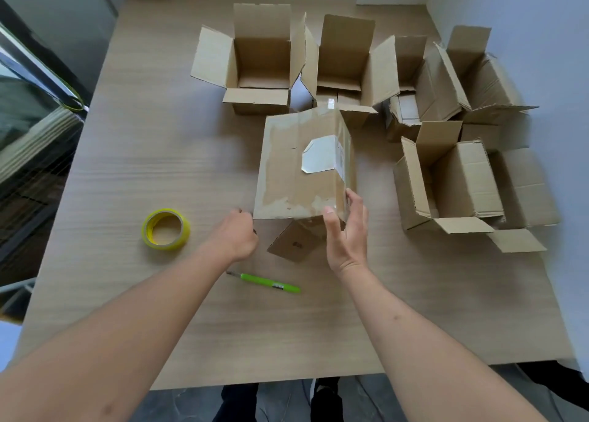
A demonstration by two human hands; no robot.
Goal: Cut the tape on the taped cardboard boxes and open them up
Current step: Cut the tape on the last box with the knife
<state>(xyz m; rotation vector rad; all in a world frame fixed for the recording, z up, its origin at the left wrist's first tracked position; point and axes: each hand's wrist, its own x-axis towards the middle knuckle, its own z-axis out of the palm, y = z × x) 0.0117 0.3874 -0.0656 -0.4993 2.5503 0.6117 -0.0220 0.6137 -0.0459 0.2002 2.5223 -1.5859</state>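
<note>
Both forearms reach over the table [127, 166]. The left hand [237, 235] has fingers curled at the near-left corner of the taped box [299, 169], seemingly gripping its edge, though the fingertips are hidden. The right hand [345, 230] cups the near-right corner, fingers spread. The box, mid-table, bears torn tape residue, 1 white label and 1 flap hanging below.

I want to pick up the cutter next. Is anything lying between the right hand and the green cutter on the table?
Nothing visible does. The green utility knife lies alone on bare wooden table, just near of the right hand, which touches the taped brown cardboard box.
</note>
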